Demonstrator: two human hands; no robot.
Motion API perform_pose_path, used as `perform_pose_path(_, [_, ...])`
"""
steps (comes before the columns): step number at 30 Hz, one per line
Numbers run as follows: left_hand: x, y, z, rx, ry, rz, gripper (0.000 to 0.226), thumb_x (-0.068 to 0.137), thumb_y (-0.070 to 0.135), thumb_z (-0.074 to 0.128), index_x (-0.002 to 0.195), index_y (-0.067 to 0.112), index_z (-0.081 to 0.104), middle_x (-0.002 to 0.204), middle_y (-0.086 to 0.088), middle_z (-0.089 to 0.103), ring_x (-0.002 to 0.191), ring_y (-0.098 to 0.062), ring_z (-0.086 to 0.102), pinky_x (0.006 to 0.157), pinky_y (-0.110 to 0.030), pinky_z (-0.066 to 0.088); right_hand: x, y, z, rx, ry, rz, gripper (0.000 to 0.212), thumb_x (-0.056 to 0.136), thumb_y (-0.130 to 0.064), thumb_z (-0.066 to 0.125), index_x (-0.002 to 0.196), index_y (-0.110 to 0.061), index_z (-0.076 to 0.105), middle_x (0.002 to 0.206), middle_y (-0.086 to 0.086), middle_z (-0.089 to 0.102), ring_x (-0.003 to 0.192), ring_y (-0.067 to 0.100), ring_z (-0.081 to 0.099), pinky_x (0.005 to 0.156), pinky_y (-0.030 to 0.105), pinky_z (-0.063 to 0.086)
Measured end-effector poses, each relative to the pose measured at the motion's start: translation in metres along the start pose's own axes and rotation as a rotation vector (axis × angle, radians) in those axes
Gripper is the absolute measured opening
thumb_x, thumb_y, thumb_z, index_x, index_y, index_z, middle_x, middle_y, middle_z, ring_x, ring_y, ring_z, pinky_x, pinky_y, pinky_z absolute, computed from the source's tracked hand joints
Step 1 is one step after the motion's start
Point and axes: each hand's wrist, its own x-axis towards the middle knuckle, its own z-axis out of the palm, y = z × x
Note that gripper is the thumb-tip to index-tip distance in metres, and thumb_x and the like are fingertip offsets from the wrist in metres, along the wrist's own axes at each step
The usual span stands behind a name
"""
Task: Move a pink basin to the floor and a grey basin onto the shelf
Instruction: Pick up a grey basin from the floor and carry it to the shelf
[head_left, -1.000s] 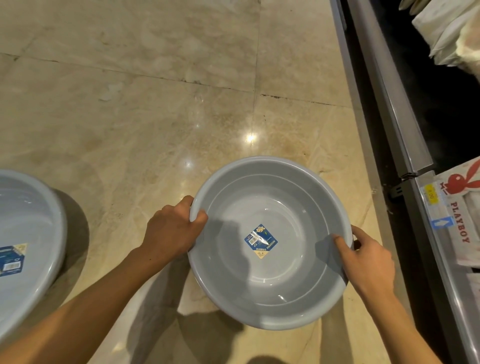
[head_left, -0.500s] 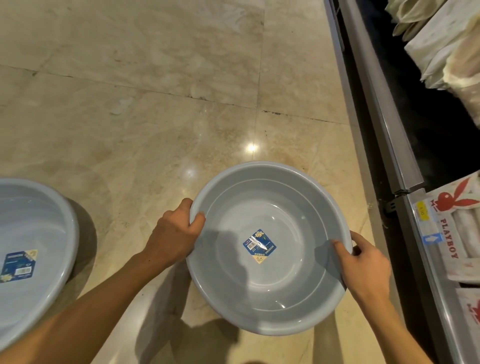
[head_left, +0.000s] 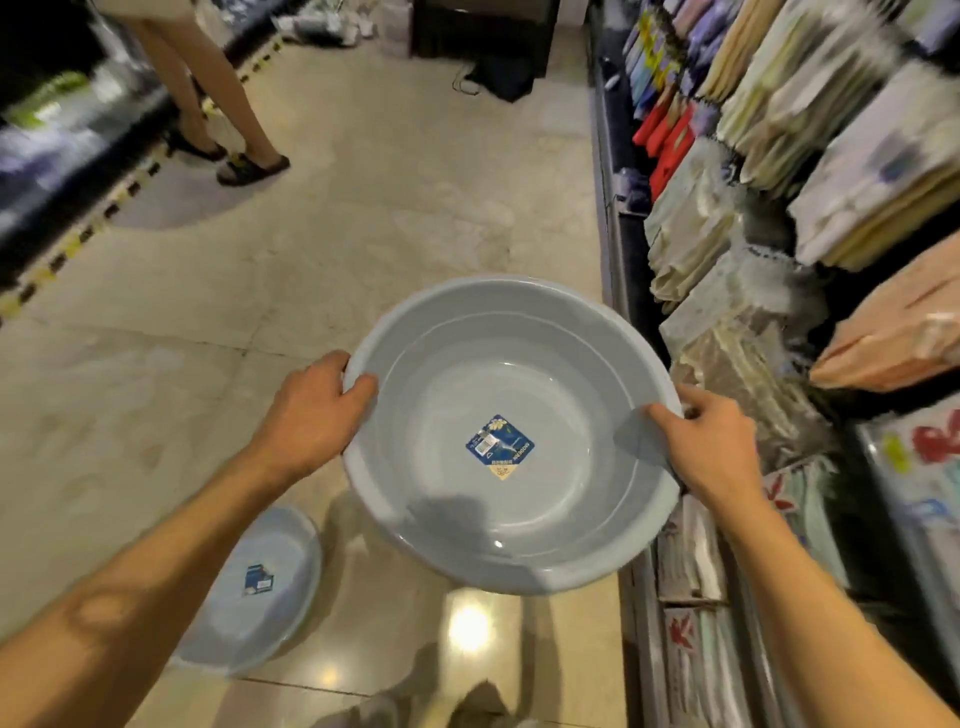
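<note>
A grey basin (head_left: 519, 545) with a blue label in its bottom is held up in the air above the floor, mouth upward. My left hand (head_left: 311, 410) grips its left rim, thumb inside. My right hand (head_left: 711, 441) grips the right rim, thumb inside too. A second grey basin (head_left: 260, 587) with a similar label lies on the floor below my left forearm. The shelf (head_left: 639, 577) runs along the right, next to the held basin. No pink basin is in view.
The shelf on the right is packed with folded textiles (head_left: 727, 239) and packaged goods (head_left: 691, 551). A person's legs (head_left: 218, 93) stand far left by another display (head_left: 47, 156). A dark bag (head_left: 498, 78) lies at the far end of the tiled aisle.
The grey basin has been lifted from just above the floor to well above it, still in both hands. The view has swung upward, showing the aisle and shelf; the other basin now lies lower down.
</note>
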Motion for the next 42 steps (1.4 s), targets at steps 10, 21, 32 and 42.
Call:
perform_pose_path(10, [-0.043, 0.192, -0.243, 0.010, 0.189, -0.026, 0.014, 0.095, 0.034, 0.055, 0.087, 0.023, 0.061, 0.070, 0.006, 0.063, 0.061, -0.008, 0.058, 0.048, -0.023, 0.037, 0.013, -0.235, -0.191, 0.041, -0.057, -0.136, 0.012, 0.083, -0.029, 0.066, 0.084, -0.038, 0.074, 0.068, -0.011, 0.071, 0.063, 0.012, 0.065, 0.053, 0.025, 0.044])
perform_pose_path(21, [-0.086, 0.187, -0.264, -0.064, 0.285, -0.163, 0.020, 0.094, 0.036, 0.053, 0.095, 0.021, 0.065, 0.076, 0.000, 0.067, 0.066, -0.016, 0.064, 0.053, -0.026, 0.043, 0.020, -0.283, -0.192, 0.024, -0.193, -0.240, 0.012, 0.078, -0.029, 0.066, 0.082, -0.032, 0.077, 0.057, 0.000, 0.070, 0.051, 0.014, 0.067, 0.047, 0.027, 0.050])
perform_pose_path(32, [-0.154, 0.079, -0.321, -0.152, 0.594, -0.482, 0.017, 0.095, 0.036, 0.054, 0.101, 0.023, 0.062, 0.080, 0.001, 0.070, 0.062, -0.013, 0.067, 0.049, -0.025, 0.044, 0.009, -0.401, -0.038, 0.025, -0.532, -0.478, 0.016, 0.079, -0.025, 0.065, 0.085, -0.034, 0.077, 0.054, -0.003, 0.070, 0.045, 0.010, 0.065, 0.039, 0.015, 0.045])
perform_pose_path(42, [-0.219, -0.012, -0.364, -0.288, 0.878, -0.706, 0.015, 0.096, 0.030, 0.056, 0.107, 0.020, 0.061, 0.078, -0.006, 0.069, 0.055, -0.021, 0.066, 0.040, -0.024, 0.047, -0.037, -0.518, 0.123, -0.042, -0.774, -0.737, 0.035, 0.078, -0.035, 0.065, 0.111, -0.033, 0.076, 0.060, -0.009, 0.070, 0.051, 0.003, 0.065, 0.055, 0.024, 0.053])
